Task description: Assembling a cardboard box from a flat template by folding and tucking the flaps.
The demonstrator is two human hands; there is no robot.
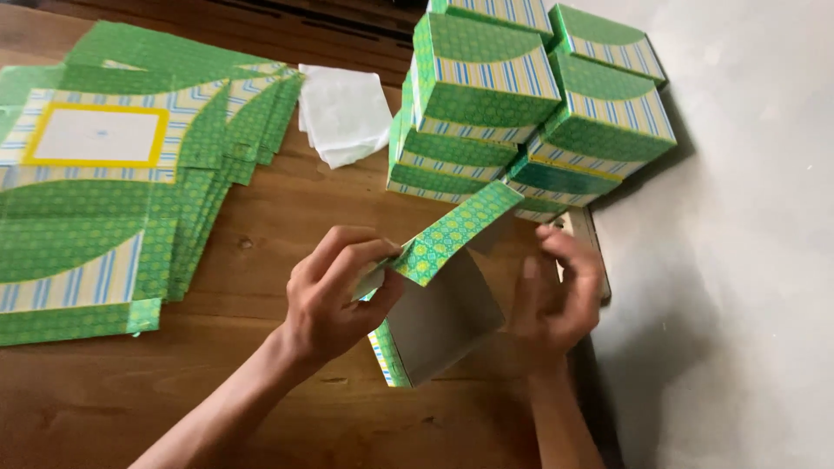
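On the wooden table [261,217], left hand [334,295] fingers pinch a half-folded box [434,304]; blurred right hand [556,291] seems spread.

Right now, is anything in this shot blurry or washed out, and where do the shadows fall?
Head view: the right hand is smeared by motion blur, while the left hand and the half-folded box are fairly sharp; soft daylight, no harsh glare; the stacked boxes cast a soft shadow to the right onto the grey floor; the flat box sheets are evenly lit.
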